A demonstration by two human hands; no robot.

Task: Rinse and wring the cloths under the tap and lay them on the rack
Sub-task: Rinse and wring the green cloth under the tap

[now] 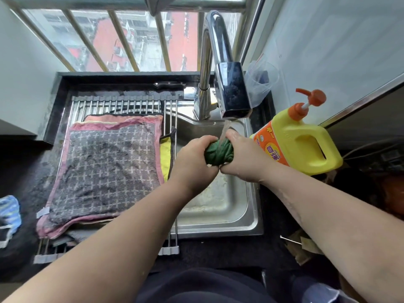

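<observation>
A green cloth [218, 152] is bunched and twisted between my left hand [193, 158] and my right hand [242, 157], both closed around it over the steel sink [220, 204]. Water runs from the chrome tap [231, 90] straight onto the cloth. To the left, a roll-up metal rack [122, 103] spans the sink. On the rack lies a grey checked cloth [105, 169] on top of a pink-edged cloth [122, 122]. A yellow cloth [165, 154] shows at their right edge.
A yellow and orange detergent bottle with a pump [299, 136] stands right of the sink, close to my right hand. A knife [169, 85] lies behind the rack. A clear plastic bag [261, 80] hangs beside the tap. A blue striped rag [8, 212] lies at far left.
</observation>
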